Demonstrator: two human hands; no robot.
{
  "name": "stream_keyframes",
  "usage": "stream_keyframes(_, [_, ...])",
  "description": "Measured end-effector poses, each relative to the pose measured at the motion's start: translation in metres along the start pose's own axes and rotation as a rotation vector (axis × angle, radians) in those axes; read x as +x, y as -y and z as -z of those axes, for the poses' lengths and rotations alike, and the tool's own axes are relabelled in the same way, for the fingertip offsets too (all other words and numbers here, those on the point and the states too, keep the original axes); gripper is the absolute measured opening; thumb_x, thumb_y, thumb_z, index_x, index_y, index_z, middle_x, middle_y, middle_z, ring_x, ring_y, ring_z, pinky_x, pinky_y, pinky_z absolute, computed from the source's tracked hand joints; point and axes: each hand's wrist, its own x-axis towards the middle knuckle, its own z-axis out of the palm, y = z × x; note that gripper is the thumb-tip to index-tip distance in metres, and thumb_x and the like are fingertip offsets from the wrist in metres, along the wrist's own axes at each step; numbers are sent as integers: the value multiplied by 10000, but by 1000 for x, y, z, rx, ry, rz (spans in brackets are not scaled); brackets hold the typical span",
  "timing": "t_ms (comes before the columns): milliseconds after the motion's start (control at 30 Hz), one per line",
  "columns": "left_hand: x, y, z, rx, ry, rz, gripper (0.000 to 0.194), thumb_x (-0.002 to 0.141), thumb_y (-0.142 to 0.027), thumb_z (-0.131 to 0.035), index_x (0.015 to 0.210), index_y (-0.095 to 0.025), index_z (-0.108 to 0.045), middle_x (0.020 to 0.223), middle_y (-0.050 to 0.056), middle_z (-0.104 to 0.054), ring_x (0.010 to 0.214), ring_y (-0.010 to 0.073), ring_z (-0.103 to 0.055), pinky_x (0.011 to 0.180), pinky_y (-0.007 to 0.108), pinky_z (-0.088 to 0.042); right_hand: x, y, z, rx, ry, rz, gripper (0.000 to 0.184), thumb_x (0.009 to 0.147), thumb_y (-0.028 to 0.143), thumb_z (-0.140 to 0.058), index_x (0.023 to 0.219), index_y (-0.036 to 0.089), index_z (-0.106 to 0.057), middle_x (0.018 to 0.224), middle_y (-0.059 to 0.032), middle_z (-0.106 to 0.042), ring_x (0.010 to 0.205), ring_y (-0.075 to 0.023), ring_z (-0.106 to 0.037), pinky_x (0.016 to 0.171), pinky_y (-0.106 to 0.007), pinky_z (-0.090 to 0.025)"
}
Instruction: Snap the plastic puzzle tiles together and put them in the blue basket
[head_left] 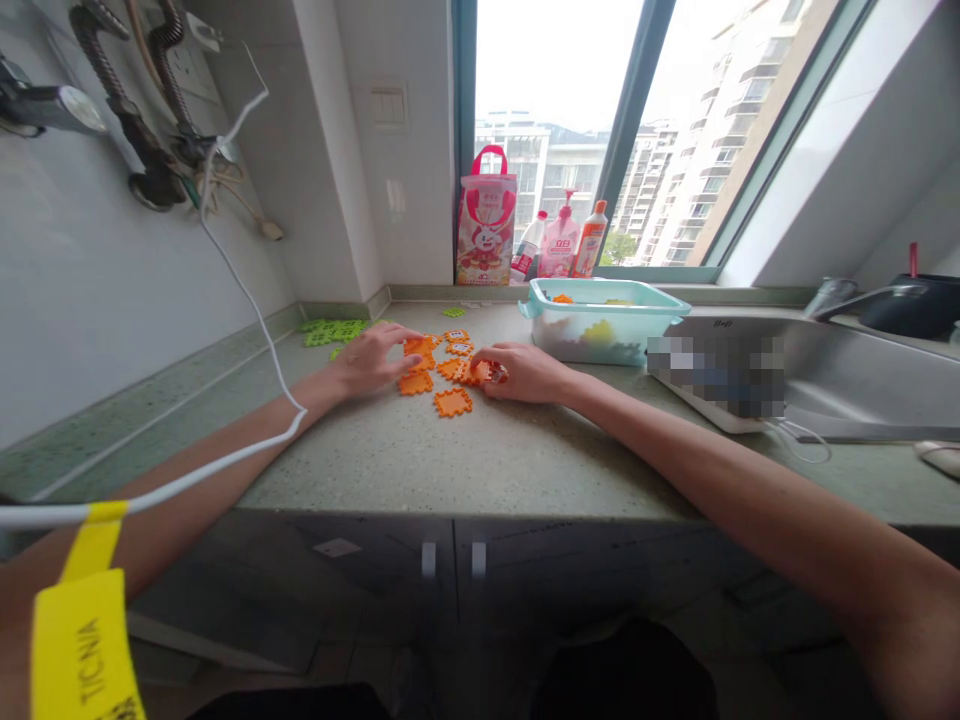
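Several orange interlocking puzzle tiles with notched edges lie in a small cluster on the counter; one orange tile (pixel 453 403) is nearest the front edge. My left hand (pixel 371 360) rests at the cluster's left side. Its thumb and fingers are apart and touch the edge of the joined orange tiles (pixel 421 352). From the right, my right hand (pixel 529 373) has its fingers curled round an orange puzzle tile (pixel 480 373), with its fingertips partly hidden. Two orange tiles with printed white faces (pixel 459 348) lie between the hands, slightly farther back.
Green puzzle tiles (pixel 334 332) lie behind my left hand. A pale blue tub (pixel 592 345) with coloured pieces stands right of the cluster, beside the sink (pixel 862 375). A pink bag (pixel 486 235) and bottles line the window. A white cable (pixel 247 300) hangs across my left forearm.
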Motion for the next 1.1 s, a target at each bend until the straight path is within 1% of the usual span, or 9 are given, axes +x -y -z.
stream_keyframes(100, [0,6,-2,22,34,33,546,1014,-604,-576,1335,-207,-770,1356,136,-750,1293,318,-670,1179,501,-494,-1,0,1,-9,8,6,341,931,298,-728,1266,244,-763,1118,-93,-743,937,-217,-662,874,-329,-463])
stream_keyframes(267, [1,13,-6,7,160,22,578,1020,-694,-532,1273,-252,-806,1322,109,-758,1232,290,-688,1147,453,-506,-2,-1,3,-2,22,20,358,924,278,-721,1277,227,-747,1112,-98,-741,953,-226,-665,879,-329,-461])
stream_keyframes(367, [2,12,-6,-11,226,52,637,1011,-736,-515,1322,-253,-789,1356,112,-748,1241,296,-689,1149,448,-503,-3,-1,6,16,37,27,363,914,273,-725,1274,227,-737,1140,-98,-743,963,-227,-671,886,-325,-461])
stream_keyframes(500, [2,4,-4,-28,278,112,724,971,-784,-557,1410,-239,-742,1458,109,-713,1318,314,-659,1190,443,-475,-4,-3,10,19,43,22,355,896,290,-738,1245,223,-743,1098,-90,-740,915,-216,-657,858,-317,-456])
stream_keyframes(633, [3,1,-3,-26,297,123,743,982,-794,-525,1406,-221,-736,1472,115,-711,1338,313,-653,1192,426,-471,-5,-7,10,7,33,17,378,874,284,-748,1247,217,-754,1069,-85,-743,884,-207,-646,846,-316,-458])
stream_keyframes(733, [3,5,-4,-18,292,108,715,990,-771,-503,1375,-221,-748,1441,115,-732,1311,311,-672,1175,428,-483,-6,-10,8,-1,6,54,393,857,268,-756,1249,236,-759,1072,-74,-750,888,-205,-652,859,-319,-465])
stream_keyframes(900, [2,6,-3,3,247,124,618,963,-708,-570,1296,-234,-785,1339,98,-777,1212,300,-712,1105,404,-519,-5,-15,7,-19,-116,106,338,897,301,-739,1228,231,-757,1121,-86,-752,948,-217,-672,874,-334,-474])
stream_keyframes(1000, [3,6,-3,12,243,129,609,949,-697,-579,1269,-223,-788,1275,101,-790,1151,299,-725,1055,399,-537,-4,-18,6,-36,-196,73,327,936,329,-717,1245,226,-741,1157,-96,-752,962,-221,-678,872,-342,-482])
stream_keyframes(1100, [4,7,-3,13,249,131,627,915,-702,-598,1265,-211,-769,1246,112,-786,1110,297,-732,1017,398,-547,-3,-22,3,-66,-181,19,332,956,335,-710,1269,228,-738,1171,-108,-758,1006,-237,-690,900,-353,-497])
